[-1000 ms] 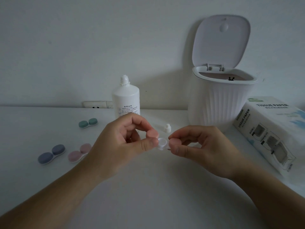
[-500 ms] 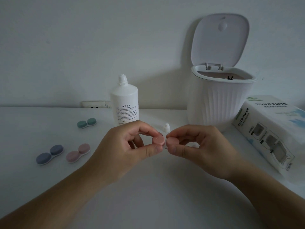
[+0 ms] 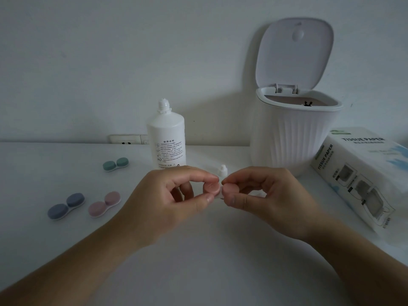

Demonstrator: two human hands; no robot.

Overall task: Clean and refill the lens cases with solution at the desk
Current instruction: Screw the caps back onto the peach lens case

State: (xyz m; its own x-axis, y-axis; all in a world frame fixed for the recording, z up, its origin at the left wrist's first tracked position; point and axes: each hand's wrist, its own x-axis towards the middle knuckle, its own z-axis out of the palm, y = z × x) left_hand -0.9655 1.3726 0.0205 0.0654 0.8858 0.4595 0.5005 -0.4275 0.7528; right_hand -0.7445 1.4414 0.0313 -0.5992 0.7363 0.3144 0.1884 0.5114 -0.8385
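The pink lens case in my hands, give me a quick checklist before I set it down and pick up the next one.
1. Left hand pinching the left pink cap: ok.
2. Right hand pinching the right pink cap: ok.
3. Caps screwed tight: cannot tell.
4. Solution inside the wells: cannot tell, caps cover them.
5. Solution bottle capped: not ok, its white cap stands on the desk.
6. Next cases within sight: ok, green case, blue case, second pink case.

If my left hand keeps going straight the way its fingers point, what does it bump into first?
Your left hand points rightward, so it would most likely meet your right hand first. Both pinch the pink lens case between them, fingertips nearly touching.
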